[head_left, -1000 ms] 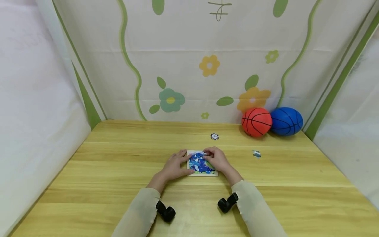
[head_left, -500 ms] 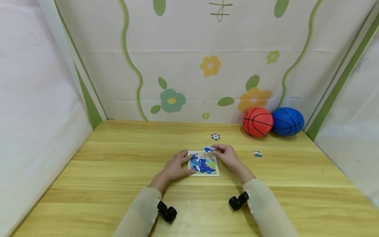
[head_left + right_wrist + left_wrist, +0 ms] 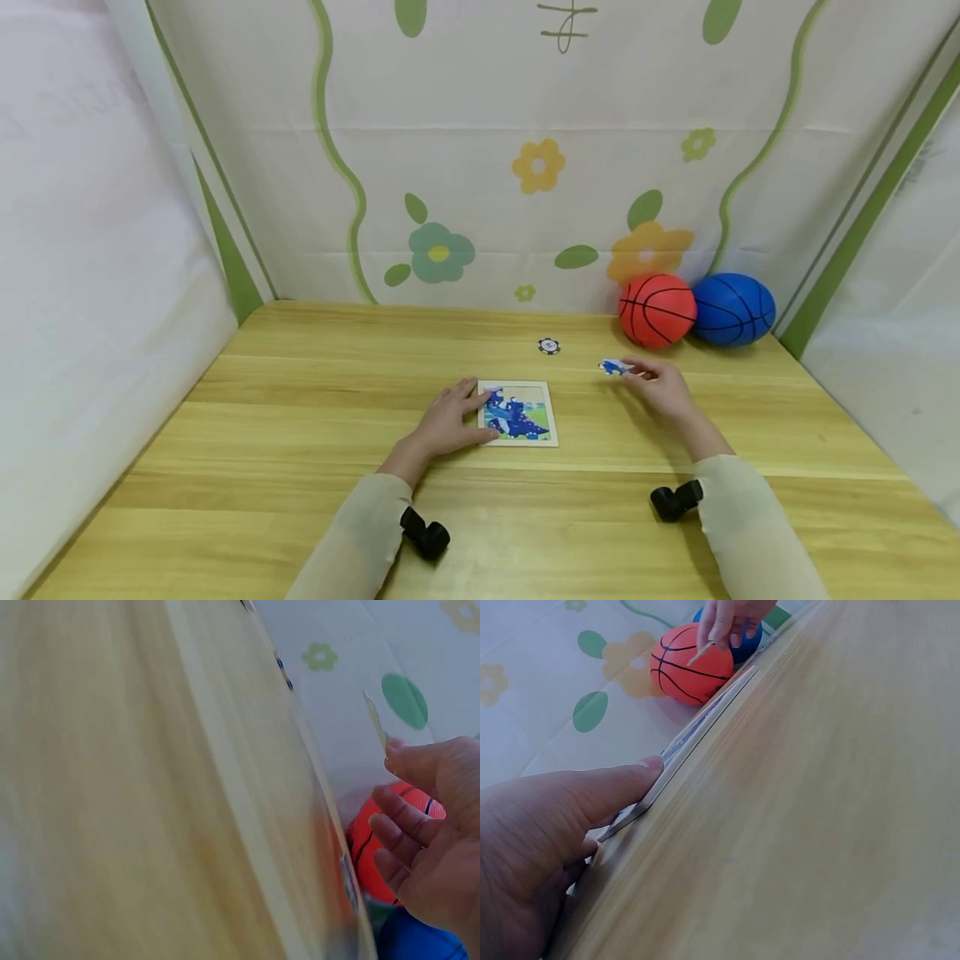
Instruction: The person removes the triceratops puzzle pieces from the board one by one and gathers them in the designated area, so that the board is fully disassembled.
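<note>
A puzzle board (image 3: 553,421) with a pale frame and a blue dinosaur picture lies flat on the wooden table; its upper part shows a bare patch. At its left side rests my left hand (image 3: 447,421), thumb and straight fingers touching the frame and picture. In the left wrist view the thumb of the left hand (image 3: 536,832) presses on the board's edge. Off to the right and above the table, my right hand (image 3: 662,389) pinches a blue-and-white puzzle piece (image 3: 613,367) between thumb and fingers. The right wrist view shows that puzzle piece (image 3: 375,720) edge-on.
A black-and-white poker chip (image 3: 549,346) lies behind the board. Red (image 3: 657,311) and blue (image 3: 735,309) basketballs touch at the table's back right. Another flat piece (image 3: 349,882) lies on the table in the right wrist view. Printed cloth (image 3: 480,167) walls the back and sides.
The right hand has lifted a puzzle piece off the board's upper part and carried it to the right. The left hand has stayed on the board.
</note>
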`<move>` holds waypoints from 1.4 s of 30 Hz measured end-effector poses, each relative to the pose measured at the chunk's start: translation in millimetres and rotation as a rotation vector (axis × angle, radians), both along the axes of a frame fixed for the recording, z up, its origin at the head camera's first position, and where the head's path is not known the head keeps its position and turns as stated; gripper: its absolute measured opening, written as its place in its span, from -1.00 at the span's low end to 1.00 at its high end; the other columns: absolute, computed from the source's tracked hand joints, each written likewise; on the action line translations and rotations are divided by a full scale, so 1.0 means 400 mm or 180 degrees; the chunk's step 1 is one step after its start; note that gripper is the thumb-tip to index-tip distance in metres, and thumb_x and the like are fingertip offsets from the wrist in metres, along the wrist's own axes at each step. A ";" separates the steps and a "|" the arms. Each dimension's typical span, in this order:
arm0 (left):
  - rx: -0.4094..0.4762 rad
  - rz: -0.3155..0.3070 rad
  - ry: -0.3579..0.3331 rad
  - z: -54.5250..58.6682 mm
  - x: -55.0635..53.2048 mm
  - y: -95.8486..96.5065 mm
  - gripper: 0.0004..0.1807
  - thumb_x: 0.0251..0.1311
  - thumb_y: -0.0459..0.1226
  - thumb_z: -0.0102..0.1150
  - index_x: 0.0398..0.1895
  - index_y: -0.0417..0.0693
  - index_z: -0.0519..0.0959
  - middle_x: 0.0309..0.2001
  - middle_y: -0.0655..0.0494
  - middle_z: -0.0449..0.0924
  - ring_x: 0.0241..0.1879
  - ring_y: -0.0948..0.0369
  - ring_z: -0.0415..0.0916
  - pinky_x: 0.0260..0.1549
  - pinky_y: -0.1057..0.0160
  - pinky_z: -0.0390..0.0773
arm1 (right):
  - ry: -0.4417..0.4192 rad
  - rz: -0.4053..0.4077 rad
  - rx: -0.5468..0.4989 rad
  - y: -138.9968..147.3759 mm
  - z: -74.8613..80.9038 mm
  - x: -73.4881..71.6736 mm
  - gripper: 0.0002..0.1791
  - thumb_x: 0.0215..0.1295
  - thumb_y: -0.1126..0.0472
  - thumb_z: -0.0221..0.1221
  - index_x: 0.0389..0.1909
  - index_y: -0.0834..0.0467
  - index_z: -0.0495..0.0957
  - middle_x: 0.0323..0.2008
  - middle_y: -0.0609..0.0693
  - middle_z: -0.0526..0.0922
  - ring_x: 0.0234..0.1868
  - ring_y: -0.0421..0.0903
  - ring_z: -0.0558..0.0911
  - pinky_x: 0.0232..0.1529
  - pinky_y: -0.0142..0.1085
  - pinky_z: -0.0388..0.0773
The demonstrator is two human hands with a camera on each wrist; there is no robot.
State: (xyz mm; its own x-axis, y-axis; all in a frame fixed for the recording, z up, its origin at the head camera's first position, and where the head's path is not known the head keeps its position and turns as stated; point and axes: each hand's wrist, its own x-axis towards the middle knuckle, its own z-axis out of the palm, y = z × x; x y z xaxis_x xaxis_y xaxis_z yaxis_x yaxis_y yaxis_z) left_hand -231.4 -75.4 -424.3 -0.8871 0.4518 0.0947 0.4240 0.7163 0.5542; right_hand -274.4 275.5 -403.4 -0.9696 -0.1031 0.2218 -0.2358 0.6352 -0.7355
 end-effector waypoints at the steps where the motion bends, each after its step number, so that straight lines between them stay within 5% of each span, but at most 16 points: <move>1: 0.0019 0.0003 -0.0002 0.001 0.000 -0.001 -0.23 -0.05 0.11 0.10 0.22 -0.03 0.22 0.29 -0.08 -0.07 0.26 0.04 -0.22 0.15 0.02 -0.19 | -0.0013 -0.0027 0.0023 0.011 -0.004 -0.001 -0.64 0.16 0.21 0.10 -0.05 0.32 0.45 -0.30 0.20 0.51 -0.30 -0.01 0.43 -0.37 -0.33 0.39; 7: -0.0021 0.0014 0.0003 -0.001 -0.002 -0.001 -0.22 -0.06 0.14 0.09 0.22 -0.02 0.22 0.29 -0.10 -0.11 0.26 0.03 -0.26 0.16 0.04 -0.20 | -0.0069 -0.0138 0.0111 0.046 -0.029 0.004 -0.65 0.16 0.23 0.09 -0.08 0.35 0.45 -0.30 0.21 0.51 -0.35 -0.07 0.42 -0.47 -0.38 0.38; 21: -0.0042 0.0048 -0.0011 -0.002 -0.003 0.000 -0.23 -0.06 0.13 0.09 0.22 -0.01 0.22 0.29 -0.09 -0.10 0.27 0.04 -0.25 0.16 0.04 -0.21 | 0.0095 -0.0057 0.0307 0.050 -0.061 0.002 -0.70 0.09 0.31 0.14 -0.14 0.35 0.50 -0.25 0.21 0.44 -0.23 0.04 0.37 -0.25 -0.15 0.30; 42: -0.0009 0.0019 0.0027 -0.005 -0.005 0.001 -0.23 -0.06 0.14 0.09 0.21 -0.02 0.24 0.29 -0.10 -0.08 0.26 0.04 -0.23 0.16 0.04 -0.19 | -0.0220 0.0084 0.0384 0.047 -0.032 0.004 -0.58 0.12 0.23 0.13 -0.03 0.38 0.41 -0.19 0.26 0.41 -0.23 0.07 0.36 -0.25 -0.13 0.32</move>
